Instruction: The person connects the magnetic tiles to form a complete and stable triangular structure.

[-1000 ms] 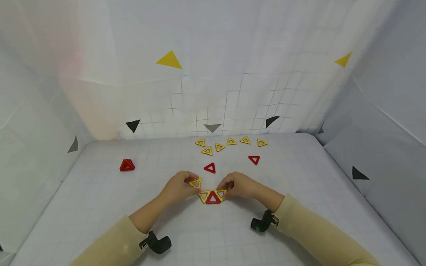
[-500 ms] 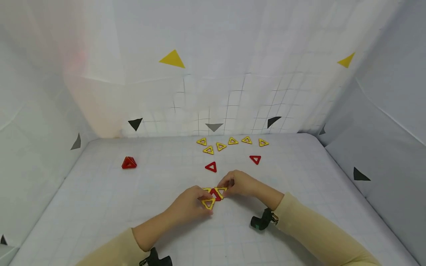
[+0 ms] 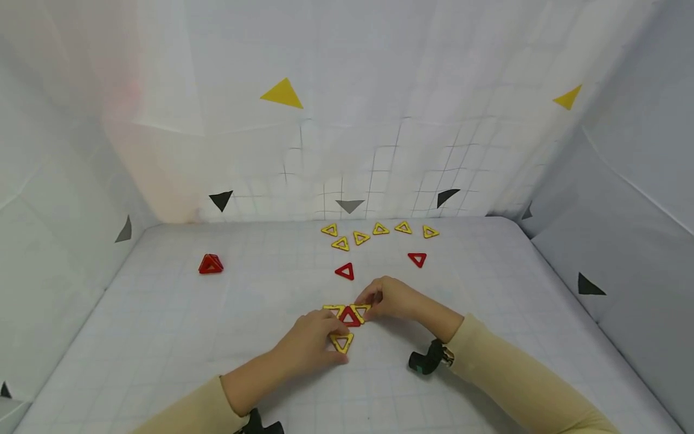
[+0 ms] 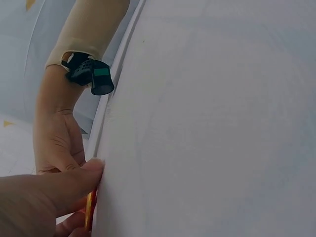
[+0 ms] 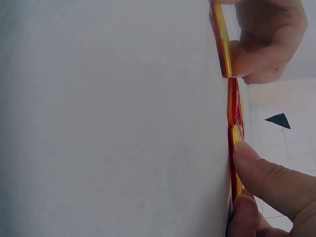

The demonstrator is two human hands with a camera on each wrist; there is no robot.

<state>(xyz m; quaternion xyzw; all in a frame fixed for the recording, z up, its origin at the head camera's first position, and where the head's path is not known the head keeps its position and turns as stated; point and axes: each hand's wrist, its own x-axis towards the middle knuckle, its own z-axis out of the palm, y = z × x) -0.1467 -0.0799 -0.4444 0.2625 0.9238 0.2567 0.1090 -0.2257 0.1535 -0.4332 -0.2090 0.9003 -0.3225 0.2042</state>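
White gridded table point(image 3: 379, 395): left hand point(image 3: 310, 345) pinches thin, hollow-centred yellow triangle point(image 3: 347, 343).

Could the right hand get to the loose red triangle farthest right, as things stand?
Probably yes: the red triangle lies just beyond the right hand, and no other piece shows between them. The hand pinches a yellow triangle, though, so it would likely have to let go first.
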